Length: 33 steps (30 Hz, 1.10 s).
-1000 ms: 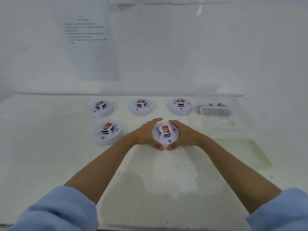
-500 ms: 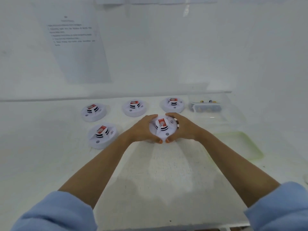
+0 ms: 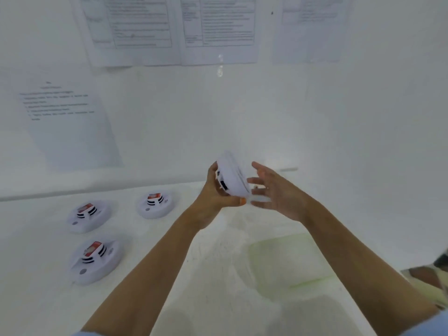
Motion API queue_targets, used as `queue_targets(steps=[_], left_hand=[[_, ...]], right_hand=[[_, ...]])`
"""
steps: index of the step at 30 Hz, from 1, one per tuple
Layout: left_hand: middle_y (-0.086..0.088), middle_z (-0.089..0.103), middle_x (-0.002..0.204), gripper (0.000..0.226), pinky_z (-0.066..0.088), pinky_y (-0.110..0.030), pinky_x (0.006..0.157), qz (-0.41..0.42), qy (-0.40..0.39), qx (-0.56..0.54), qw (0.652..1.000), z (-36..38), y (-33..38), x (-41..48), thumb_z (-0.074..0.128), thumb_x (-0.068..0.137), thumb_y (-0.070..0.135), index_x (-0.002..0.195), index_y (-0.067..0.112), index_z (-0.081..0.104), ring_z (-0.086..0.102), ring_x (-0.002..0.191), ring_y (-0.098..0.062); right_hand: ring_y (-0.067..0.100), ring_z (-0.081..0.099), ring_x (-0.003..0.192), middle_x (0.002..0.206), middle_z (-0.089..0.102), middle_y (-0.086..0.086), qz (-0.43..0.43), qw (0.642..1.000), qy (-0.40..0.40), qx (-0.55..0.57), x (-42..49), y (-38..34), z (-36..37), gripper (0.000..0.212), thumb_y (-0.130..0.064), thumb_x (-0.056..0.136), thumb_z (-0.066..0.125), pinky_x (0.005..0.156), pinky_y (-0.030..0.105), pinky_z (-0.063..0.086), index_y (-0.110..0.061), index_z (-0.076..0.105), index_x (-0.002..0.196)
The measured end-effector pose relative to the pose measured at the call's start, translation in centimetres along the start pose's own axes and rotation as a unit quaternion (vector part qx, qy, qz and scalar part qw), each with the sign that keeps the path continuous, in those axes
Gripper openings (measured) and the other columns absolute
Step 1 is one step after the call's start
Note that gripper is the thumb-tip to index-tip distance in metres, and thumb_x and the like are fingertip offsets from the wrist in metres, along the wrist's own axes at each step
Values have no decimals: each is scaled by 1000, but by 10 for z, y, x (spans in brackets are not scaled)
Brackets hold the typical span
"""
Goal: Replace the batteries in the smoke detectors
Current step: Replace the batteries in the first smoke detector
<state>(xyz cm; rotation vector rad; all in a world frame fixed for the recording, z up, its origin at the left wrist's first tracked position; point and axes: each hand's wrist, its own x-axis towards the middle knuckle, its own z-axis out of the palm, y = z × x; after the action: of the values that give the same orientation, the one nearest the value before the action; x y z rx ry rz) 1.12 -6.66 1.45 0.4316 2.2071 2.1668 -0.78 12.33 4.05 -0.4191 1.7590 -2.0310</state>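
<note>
A white round smoke detector point(image 3: 234, 175) is lifted above the table and tilted on edge, its top facing left toward my palm. My left hand point(image 3: 215, 197) grips it from below and the left, thumb under its rim. My right hand point(image 3: 276, 190) is just right of it, fingers spread and relaxed, fingertips near its back; contact is blurred. Three other white detectors with red labels stay on the table: one at mid left point(image 3: 155, 204), one further left point(image 3: 88, 215), one nearest me point(image 3: 95, 261).
A pale green tray point(image 3: 286, 260) lies on the white table to the right, under my right forearm. Printed sheets point(image 3: 174, 27) hang on the white back wall, another sheet point(image 3: 65, 122) at the left. Something dark shows at the right edge point(image 3: 431, 275).
The detector that both hands clasped on the table has been lifted and tipped on edge. My right hand has let go and spread. The view has swung up and to the right.
</note>
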Motion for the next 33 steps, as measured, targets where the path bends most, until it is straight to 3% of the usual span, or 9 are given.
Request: queue_targets(steps=[2,4,8,11,14,19,25,29,33], left_hand=[[-17,47,137,112,51,-36,90,3,0,-15,1000,17,-7,10,88,52,18,142,9,23,48,125,-32],[-15,49,137,110,50,-38,94,-6,5,-13,1000,31,-13,18,87,52,18,142,12,24,48,126,-29],[-3,46,138,112,54,-25,84,14,36,44,998,52,-24,29,87,51,12,143,15,23,51,121,-12],[6,38,133,115,50,-13,81,50,96,69,992,58,-26,28,83,55,-10,141,25,16,45,117,0],[10,41,131,113,46,-8,80,55,97,102,988,57,-27,24,84,55,-6,138,32,19,46,116,3],[13,41,128,109,46,-7,77,55,91,126,986,57,-29,26,81,52,-17,136,18,21,46,108,19],[12,43,127,113,48,-11,80,58,92,133,985,55,-36,25,84,45,-12,135,19,23,48,110,13],[11,47,124,103,49,-12,77,62,100,129,985,56,-38,25,81,45,-4,131,19,29,50,108,11],[9,48,122,102,50,-15,77,67,117,121,983,54,-40,27,80,45,-2,132,17,31,51,107,7]], right_hand=[[23,63,94,112,59,8,41,998,-48,-4,-1,5,-16,46,-44,81,59,89,42,53,-28,52,124],[20,67,83,101,65,6,40,996,-78,13,-1,7,-29,42,-36,83,59,85,41,55,-19,55,121],[20,69,80,102,66,6,18,997,-55,51,5,6,-52,48,-12,75,65,67,32,58,-15,50,120],[24,68,86,108,63,9,7,1000,-27,10,11,6,-68,53,0,78,65,71,36,59,-17,44,124],[24,66,93,114,60,9,1,999,-22,-30,14,8,-74,56,0,77,67,74,37,59,-21,44,123],[25,64,97,120,56,12,4,998,-38,-40,18,17,-70,55,0,76,69,72,36,59,-22,45,120],[21,63,96,114,57,7,7,998,-43,-50,20,25,-67,55,-1,76,70,73,37,59,-24,44,118],[21,63,97,117,57,9,16,997,-44,-68,21,29,-69,59,-3,74,72,77,40,58,-20,42,123],[21,58,105,120,54,5,-29,980,-17,-195,23,20,-68,67,-11,72,77,88,30,52,-23,41,127]])
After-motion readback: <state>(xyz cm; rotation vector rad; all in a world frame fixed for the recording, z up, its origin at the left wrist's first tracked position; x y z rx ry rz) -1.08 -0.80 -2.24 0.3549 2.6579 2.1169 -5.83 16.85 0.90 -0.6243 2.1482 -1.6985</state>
